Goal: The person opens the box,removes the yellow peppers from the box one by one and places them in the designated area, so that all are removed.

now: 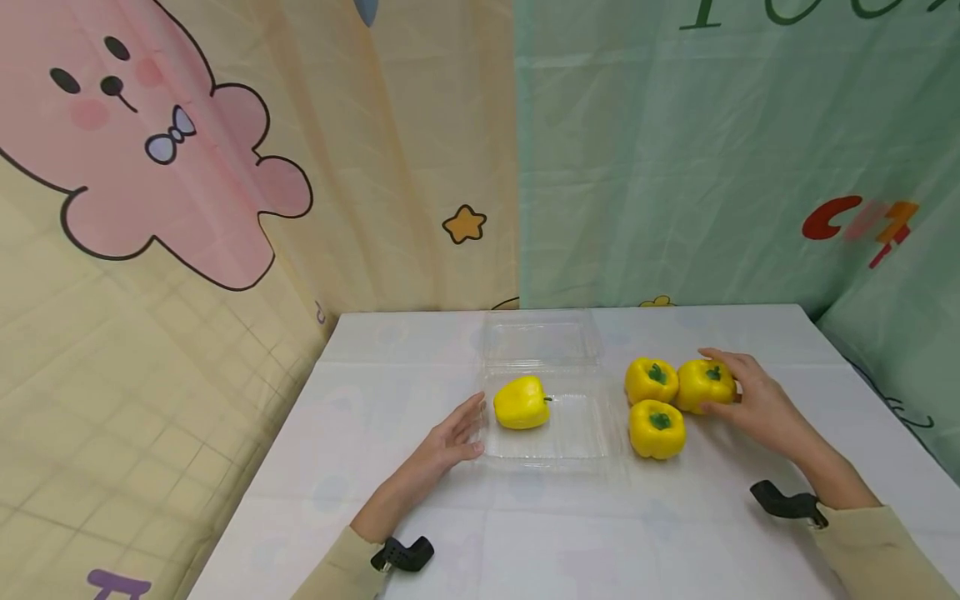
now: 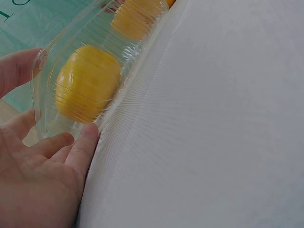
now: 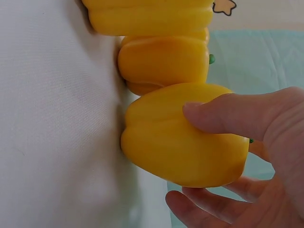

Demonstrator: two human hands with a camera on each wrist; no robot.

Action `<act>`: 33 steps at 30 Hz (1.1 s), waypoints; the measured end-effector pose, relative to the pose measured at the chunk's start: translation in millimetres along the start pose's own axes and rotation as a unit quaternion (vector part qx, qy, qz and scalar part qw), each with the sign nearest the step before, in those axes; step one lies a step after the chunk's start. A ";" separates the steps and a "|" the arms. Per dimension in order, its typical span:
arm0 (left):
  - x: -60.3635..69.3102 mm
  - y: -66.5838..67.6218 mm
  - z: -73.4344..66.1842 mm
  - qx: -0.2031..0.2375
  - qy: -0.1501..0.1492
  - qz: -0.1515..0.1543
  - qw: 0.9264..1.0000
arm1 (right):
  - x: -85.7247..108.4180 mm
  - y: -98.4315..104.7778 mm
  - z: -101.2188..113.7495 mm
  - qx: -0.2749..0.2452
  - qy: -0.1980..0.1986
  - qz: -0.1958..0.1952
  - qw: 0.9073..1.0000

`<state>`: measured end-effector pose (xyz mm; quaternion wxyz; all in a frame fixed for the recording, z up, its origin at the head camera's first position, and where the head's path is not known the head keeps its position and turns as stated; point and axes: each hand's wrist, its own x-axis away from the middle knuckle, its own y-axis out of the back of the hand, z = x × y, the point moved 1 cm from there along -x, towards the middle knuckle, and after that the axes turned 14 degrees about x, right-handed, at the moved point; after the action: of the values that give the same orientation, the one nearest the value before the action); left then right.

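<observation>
There's a pink, bow-tied cartoon animal point(image 1: 206, 171) and an orange star point(image 1: 464, 224) on the cream curtain point(image 1: 405, 158), beside a green curtain point(image 1: 660, 158).

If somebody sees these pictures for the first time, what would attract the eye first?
Probably the bright yellow peppers on the white table: one lies inside the clear box, three stand to its right, with the right grip around the rightmost. Next, perhaps the large pink cartoon animal, upper left in the head view.

High head view, wrist closeups, seemingly tilted
</observation>
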<state>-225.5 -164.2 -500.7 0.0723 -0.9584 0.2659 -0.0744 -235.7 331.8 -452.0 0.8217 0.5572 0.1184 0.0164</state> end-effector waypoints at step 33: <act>0.2 -0.1 -0.6 -0.003 0.002 0.003 1.000 | -0.4 8.5 -2.1 0.005 0.023 -0.010 1.000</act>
<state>-225.3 -164.2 -500.1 0.0694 -0.9577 0.2691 -0.0748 -235.7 336.9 -444.9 0.8159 0.5598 0.1430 0.0200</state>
